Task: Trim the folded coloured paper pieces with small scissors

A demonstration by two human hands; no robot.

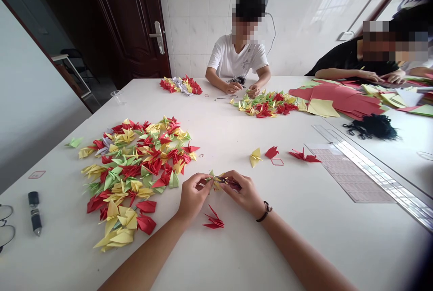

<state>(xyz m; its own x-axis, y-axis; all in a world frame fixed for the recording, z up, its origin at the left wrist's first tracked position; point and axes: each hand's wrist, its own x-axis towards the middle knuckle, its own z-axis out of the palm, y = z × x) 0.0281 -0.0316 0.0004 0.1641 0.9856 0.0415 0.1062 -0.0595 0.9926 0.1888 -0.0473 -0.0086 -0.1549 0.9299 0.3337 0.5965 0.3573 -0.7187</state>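
Both my hands meet over the white table point(257, 246), pinching one small yellow folded paper piece point(216, 180) between them. My left hand point(192, 194) grips its left end with closed fingers. My right hand point(243, 191), with a dark band at the wrist, holds its right end, fingers pressed together. A red folded paper piece point(213, 219) lies on the table just below my hands. A large heap of red, yellow and green folded pieces point(135, 169) spreads to the left of my left hand.
Loose yellow point(255, 157) and red point(271, 151) pieces and a clear ruler point(372, 171) lie to the right. Two other people fold paper at the far side, by another heap point(267, 103) and flat sheets point(338, 101). A marker point(34, 212) and glasses point(5, 228) lie at left.
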